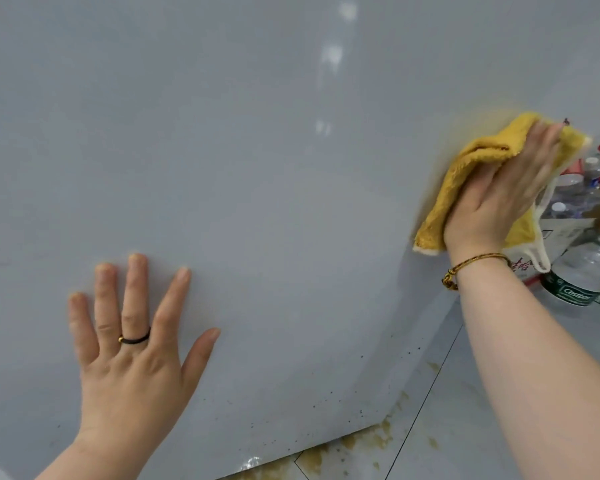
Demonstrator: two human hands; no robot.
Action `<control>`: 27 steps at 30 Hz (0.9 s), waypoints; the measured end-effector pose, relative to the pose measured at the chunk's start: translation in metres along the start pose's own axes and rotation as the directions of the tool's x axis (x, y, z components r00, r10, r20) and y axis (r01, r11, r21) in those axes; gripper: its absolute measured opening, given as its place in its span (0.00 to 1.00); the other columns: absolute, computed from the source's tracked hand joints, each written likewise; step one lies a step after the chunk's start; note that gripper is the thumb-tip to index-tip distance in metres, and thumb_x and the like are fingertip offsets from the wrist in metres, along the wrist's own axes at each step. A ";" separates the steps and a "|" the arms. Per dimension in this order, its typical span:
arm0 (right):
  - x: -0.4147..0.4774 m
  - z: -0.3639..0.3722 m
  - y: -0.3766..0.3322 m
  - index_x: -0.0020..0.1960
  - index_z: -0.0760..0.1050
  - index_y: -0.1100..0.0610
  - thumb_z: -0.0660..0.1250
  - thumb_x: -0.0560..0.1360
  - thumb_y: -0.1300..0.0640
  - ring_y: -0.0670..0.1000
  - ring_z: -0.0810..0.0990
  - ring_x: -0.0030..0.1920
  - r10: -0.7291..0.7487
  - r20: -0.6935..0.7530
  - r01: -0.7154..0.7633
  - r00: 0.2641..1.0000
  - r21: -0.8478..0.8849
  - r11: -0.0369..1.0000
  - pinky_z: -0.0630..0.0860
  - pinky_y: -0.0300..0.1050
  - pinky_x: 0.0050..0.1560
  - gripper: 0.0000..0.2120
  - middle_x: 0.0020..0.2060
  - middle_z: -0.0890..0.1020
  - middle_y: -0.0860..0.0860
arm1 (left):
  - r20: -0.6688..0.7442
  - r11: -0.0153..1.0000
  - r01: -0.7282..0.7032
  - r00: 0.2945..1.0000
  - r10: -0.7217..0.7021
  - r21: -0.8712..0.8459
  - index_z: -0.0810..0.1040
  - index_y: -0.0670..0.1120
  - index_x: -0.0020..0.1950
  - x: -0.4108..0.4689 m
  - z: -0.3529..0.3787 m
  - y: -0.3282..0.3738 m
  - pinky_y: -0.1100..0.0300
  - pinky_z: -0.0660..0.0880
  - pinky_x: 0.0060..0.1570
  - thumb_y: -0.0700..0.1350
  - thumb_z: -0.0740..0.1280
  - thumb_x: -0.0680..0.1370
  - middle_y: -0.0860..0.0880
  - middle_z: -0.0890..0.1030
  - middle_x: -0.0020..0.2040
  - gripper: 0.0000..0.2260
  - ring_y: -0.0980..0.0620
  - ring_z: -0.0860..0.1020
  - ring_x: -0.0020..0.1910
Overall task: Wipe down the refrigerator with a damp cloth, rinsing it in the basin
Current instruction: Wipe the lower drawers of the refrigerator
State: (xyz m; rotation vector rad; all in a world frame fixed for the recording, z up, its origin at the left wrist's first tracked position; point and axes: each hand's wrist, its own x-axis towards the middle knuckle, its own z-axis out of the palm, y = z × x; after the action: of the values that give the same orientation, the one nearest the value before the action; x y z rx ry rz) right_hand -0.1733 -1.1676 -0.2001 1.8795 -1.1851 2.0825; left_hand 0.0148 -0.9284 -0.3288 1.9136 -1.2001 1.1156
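Observation:
The glossy pale grey side of the refrigerator [257, 168] fills most of the view. My right hand [499, 195] presses a folded yellow cloth [444, 202] flat against the panel near its right edge, fingers straight on top of it. A white hem and loop of the cloth hang below the hand. My left hand [129, 348] rests flat on the panel at lower left, fingers spread, a dark ring on one finger. Small dark specks dot the panel's lower part. No basin is in view.
Several plastic bottles [586, 268] and a printed carton [565, 233] stand on the floor at right, close behind the cloth. The tiled floor [471, 393] below the refrigerator's bottom edge carries yellowish-brown stains.

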 end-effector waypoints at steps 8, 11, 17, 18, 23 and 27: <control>-0.104 -0.002 0.057 0.74 0.52 0.63 0.42 0.72 0.46 0.56 0.52 0.75 0.650 0.118 -0.660 0.751 0.099 0.745 0.46 0.46 0.73 0.34 0.74 0.54 0.58 | 0.015 0.999 0.007 1.000 -0.007 -0.033 0.54 0.54 0.73 0.001 -0.004 -0.002 0.34 0.60 0.61 0.61 0.48 0.78 0.57 0.41 0.75 0.25 0.54 0.41 0.74; -0.128 -0.002 0.054 0.75 0.52 0.60 0.43 0.80 0.48 0.54 0.52 0.74 0.783 0.122 -0.792 0.610 0.066 0.606 0.47 0.52 0.73 0.27 0.74 0.56 0.55 | 0.019 0.999 -0.029 0.999 0.030 -0.030 0.47 0.55 0.75 0.003 -0.002 -0.005 0.30 0.62 0.58 0.60 0.49 0.78 0.56 0.41 0.76 0.27 0.53 0.41 0.74; -0.034 0.001 0.009 0.75 0.47 0.62 0.46 0.82 0.55 0.54 0.46 0.75 0.525 0.064 -0.528 0.849 0.077 0.846 0.41 0.45 0.71 0.24 0.75 0.48 0.57 | 0.038 0.996 0.025 0.999 -0.021 -0.084 0.44 0.57 0.74 -0.001 0.001 0.002 0.26 0.63 0.55 0.62 0.48 0.78 0.58 0.39 0.75 0.27 0.52 0.40 0.74; -0.028 0.002 0.002 0.74 0.48 0.63 0.45 0.81 0.52 0.56 0.46 0.75 0.427 0.043 -0.429 0.903 0.095 0.898 0.41 0.45 0.71 0.25 0.75 0.49 0.59 | 0.049 0.994 0.028 0.999 -0.023 -0.103 0.44 0.58 0.74 -0.002 0.001 0.002 0.26 0.64 0.55 0.62 0.49 0.78 0.59 0.39 0.75 0.27 0.48 0.43 0.75; -0.087 0.011 0.017 0.70 0.56 0.71 0.39 0.77 0.39 0.63 0.54 0.72 0.193 0.000 -0.192 0.981 0.084 0.978 0.45 0.45 0.71 0.39 0.70 0.58 0.69 | 0.068 0.987 -0.007 0.998 0.018 -0.162 0.46 0.60 0.73 -0.005 -0.002 0.002 0.28 0.62 0.59 0.62 0.49 0.78 0.59 0.40 0.75 0.26 0.42 0.48 0.74; -0.170 0.014 0.043 0.73 0.51 0.66 0.41 0.72 0.40 0.59 0.49 0.74 0.551 0.069 -0.555 0.832 0.079 0.828 0.41 0.47 0.71 0.38 0.73 0.53 0.62 | 0.100 0.987 -0.137 0.984 0.145 -0.086 0.49 0.55 0.74 -0.033 0.009 0.004 0.48 0.49 0.71 0.58 0.52 0.78 0.55 0.44 0.76 0.26 0.52 0.45 0.75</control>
State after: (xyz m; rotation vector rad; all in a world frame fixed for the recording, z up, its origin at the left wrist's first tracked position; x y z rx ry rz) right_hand -0.1456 -1.1357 -0.3712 1.7714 -1.8595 2.4118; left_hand 0.0068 -0.9245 -0.3622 1.8713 -1.4361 1.0328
